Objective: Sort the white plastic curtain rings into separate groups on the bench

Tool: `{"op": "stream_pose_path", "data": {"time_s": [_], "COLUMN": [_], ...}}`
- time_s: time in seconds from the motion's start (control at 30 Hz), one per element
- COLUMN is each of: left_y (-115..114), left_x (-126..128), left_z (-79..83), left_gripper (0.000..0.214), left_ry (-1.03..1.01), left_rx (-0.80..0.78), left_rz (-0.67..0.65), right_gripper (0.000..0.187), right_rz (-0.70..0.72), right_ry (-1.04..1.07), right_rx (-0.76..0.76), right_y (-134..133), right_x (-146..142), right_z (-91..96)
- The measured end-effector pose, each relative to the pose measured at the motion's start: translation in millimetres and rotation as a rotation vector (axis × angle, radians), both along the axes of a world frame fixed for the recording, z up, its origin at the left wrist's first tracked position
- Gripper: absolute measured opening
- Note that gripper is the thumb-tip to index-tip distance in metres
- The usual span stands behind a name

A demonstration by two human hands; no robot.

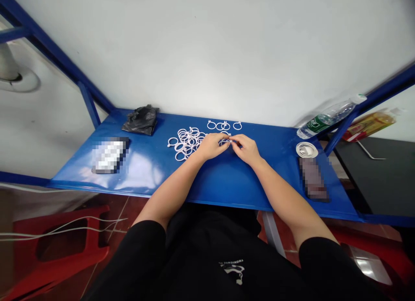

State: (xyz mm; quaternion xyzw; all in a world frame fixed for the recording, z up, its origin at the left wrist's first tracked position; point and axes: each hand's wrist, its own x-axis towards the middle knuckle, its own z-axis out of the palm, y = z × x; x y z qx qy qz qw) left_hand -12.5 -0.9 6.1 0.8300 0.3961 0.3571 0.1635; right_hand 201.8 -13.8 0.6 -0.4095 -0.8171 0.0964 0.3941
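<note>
My left hand (213,146) and my right hand (246,149) meet over the middle of the blue table (233,184). Between them is a white curtain ring (223,142). The left fingers close round one side of it, while the right thumb and fingertips pinch it near its small knob. Fingers partly cover the ring. Beside and partly behind my left hand lies a pile of similar white rings (186,142). Farther back, near the wall, several loose rings (212,125) lie in a row. Another ring lies just behind the hands, partly hidden.
A crumpled black plastic bag (142,120) and a blurred phone-like object (110,155) are on the left. At the right are a water bottle (330,118), a coiled white cable (306,150) and a dark blurred object (313,179). Blue frame bars (89,103) and a wall (207,54) bound the table.
</note>
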Motion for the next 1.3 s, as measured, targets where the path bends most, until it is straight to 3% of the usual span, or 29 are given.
{"op": "stream_pose_path", "data": {"time_s": [0.3, 0.93, 1.3], "left_y": [-3.3, 0.7, 7.3], "left_x": [1.2, 1.7, -14.5], "left_z": [2.1, 0.3, 9.6], "left_gripper": [0.011, 0.013, 0.011], "left_ry": [-0.064, -0.058, 0.105], "left_rx": [-0.050, 0.043, 0.104], "left_rz": [0.011, -0.067, 0.089], "right_gripper": [0.025, 0.015, 0.017], "right_rz": [-0.051, 0.027, 0.032], "right_ry": [0.048, 0.065, -0.077], "right_rx": [-0.041, 0.006, -0.127], "right_y": [1.8, 1.4, 5.3], "right_x": [1.8, 2.6, 2.5], "right_z": [-2.8, -0.4, -6.9]}}
